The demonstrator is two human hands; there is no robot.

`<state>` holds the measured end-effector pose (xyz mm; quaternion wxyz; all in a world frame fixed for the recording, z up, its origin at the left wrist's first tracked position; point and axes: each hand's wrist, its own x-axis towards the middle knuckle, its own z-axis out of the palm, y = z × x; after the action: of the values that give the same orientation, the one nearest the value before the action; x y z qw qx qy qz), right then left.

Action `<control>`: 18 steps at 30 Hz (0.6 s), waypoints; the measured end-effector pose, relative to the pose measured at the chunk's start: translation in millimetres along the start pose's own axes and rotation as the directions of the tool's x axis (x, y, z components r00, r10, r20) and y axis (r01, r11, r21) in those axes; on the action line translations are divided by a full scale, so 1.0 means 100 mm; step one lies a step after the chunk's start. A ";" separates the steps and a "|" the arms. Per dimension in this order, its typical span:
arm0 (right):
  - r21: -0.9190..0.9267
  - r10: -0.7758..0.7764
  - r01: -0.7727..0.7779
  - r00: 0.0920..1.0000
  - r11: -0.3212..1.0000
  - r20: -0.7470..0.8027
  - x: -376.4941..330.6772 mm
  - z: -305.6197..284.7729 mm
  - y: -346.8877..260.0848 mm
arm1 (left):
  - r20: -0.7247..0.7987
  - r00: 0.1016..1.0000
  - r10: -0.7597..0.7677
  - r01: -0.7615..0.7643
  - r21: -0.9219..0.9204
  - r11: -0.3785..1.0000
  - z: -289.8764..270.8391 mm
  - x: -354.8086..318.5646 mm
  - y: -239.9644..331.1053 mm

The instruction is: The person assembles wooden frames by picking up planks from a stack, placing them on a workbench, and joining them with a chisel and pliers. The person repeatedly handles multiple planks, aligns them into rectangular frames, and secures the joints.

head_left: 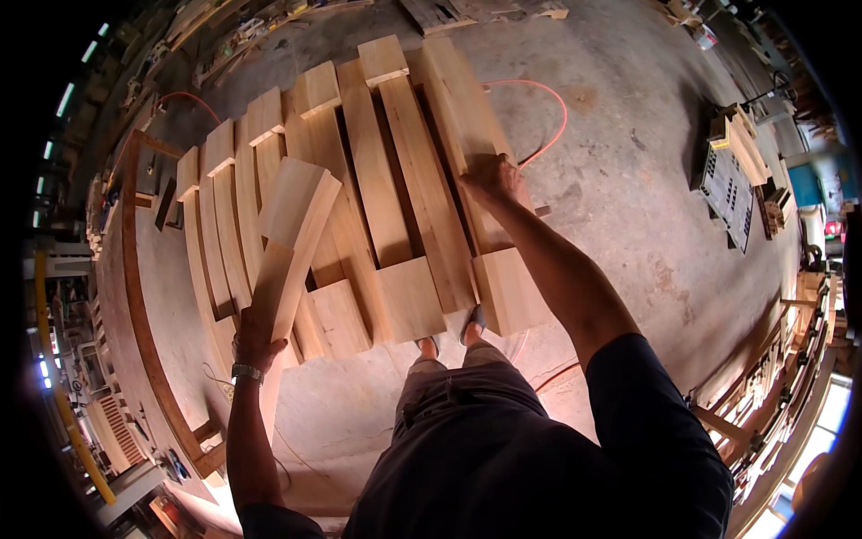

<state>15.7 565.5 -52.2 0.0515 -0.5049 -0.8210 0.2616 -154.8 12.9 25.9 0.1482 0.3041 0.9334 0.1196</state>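
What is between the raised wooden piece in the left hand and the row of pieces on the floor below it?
Nothing visible. The left hand holds the curved wooden piece tilted over the row of wooden pieces on the floor. The right hand rests on the rightmost piece, well to the side.

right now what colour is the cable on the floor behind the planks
Orange-red cable, curving over the grey concrete floor; clearest in the head view.

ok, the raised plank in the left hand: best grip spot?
Probably near its lower end, from the person's side, where the left hand already holds the raised plank. It tilts up over the laid planks, so its narrow edges are free there; its block-shaped far end looks harder to wrap.
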 end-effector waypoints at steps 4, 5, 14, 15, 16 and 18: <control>0.102 -0.133 0.132 0.991 0.986 0.011 0.00 -0.05 -0.03 | 0.025 0.996 -0.090 0.091 -0.036 0.995 0.04 -0.02 -0.12; 0.162 -0.171 0.162 0.984 0.973 0.043 0.01 -0.02 0.08 | 0.027 0.994 -0.108 0.109 -0.032 0.993 0.06 -0.05 -0.19; 0.319 -0.206 0.185 0.978 0.929 0.034 -0.40 -0.15 1.32 | 0.046 0.997 -0.055 0.063 -0.200 0.978 0.51 0.05 -0.99; 0.286 -0.168 0.138 0.982 0.948 0.082 -0.65 -0.15 1.39 | -0.018 0.999 -0.031 0.028 -0.169 0.985 0.64 -0.04 -1.20; 0.250 -0.127 0.092 0.983 0.964 0.131 -0.92 -0.18 1.46 | -0.079 0.997 -0.005 -0.005 -0.132 0.991 0.73 -0.14 -1.39; 0.159 -0.104 0.080 0.984 0.984 0.147 -1.49 -0.29 1.39 | -0.200 0.976 0.087 -0.091 -0.007 0.996 0.79 -0.10 -1.36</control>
<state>209.6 497.9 -67.7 0.0383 -0.4391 -0.8225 0.3594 -192.0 -89.3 -88.5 0.0508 0.3309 0.9280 0.1633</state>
